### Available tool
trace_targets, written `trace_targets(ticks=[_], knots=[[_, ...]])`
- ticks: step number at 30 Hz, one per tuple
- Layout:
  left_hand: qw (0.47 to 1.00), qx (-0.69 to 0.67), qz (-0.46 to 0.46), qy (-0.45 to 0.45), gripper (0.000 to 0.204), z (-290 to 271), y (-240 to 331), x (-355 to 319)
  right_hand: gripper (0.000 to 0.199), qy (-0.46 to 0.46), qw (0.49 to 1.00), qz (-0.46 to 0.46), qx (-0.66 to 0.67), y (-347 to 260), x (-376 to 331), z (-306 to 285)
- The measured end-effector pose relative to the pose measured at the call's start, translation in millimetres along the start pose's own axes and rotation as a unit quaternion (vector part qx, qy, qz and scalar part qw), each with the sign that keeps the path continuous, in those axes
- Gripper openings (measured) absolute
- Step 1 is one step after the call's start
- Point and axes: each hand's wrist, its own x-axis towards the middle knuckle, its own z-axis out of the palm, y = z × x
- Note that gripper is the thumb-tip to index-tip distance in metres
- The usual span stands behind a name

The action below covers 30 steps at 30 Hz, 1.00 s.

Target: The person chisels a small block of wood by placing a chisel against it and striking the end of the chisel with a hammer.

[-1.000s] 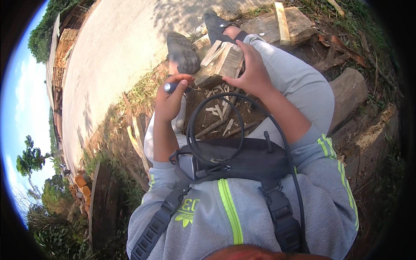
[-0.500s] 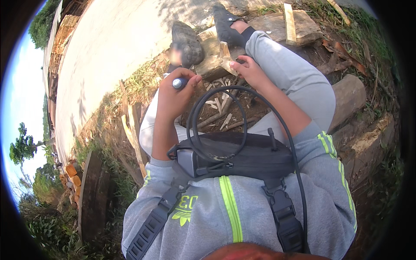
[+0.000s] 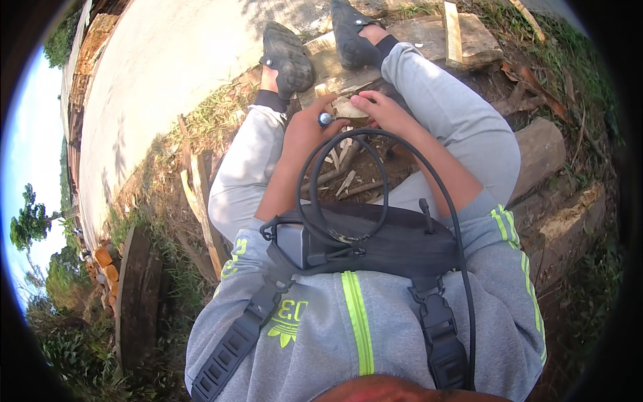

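Note:
My left hand (image 3: 309, 128) is wrapped round a dark-handled tool (image 3: 325, 119) whose rounded, silvery end shows beside the thumb. The rest of the tool is hidden, so its kind cannot be made out. Close to it on the right, my right hand (image 3: 388, 114) grips a pale carved piece of wood (image 3: 349, 108) between thumb and fingers. The two hands nearly meet at this wood, above the ground between my legs. Beneath them lie several pale wood chips (image 3: 346, 181).
Beyond the hands, my dark shoes rest by a split log (image 3: 351, 79). A flat timber (image 3: 439, 40) with a pale stick (image 3: 453, 33) on it lies far right. More logs (image 3: 539, 151) are at my right. A black cable (image 3: 429, 161) loops over my waist bag (image 3: 382, 234).
My left hand has moved right with the tool, up to the piece of wood. The wood has tipped from upright to lying flatter in my right hand.

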Motion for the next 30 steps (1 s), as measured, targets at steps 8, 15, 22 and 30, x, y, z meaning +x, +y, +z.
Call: trace_targets(ticks=[8, 15, 22, 30], knots=[[0.991, -0.078, -0.028, 0.102, 0.049, 5, -35, 24, 0.071, 0.084, 0.943, 0.002, -0.323, -10, -13, -10], [0.981, -0.085, -0.055, 0.165, 0.052, 9, -48, 54, 0.057, 0.024, 0.908, 0.024, -0.417, -2, -22, -13], [0.979, -0.091, -0.05, 0.174, 0.055, 23, -65, 58, 0.053, 0.045, 0.921, -0.038, -0.385, 11, -8, -10], [0.981, -0.117, -0.047, 0.148, 0.062, 26, -89, 63, 0.048, 0.091, 0.943, -0.057, -0.314, -1, -11, -6]])
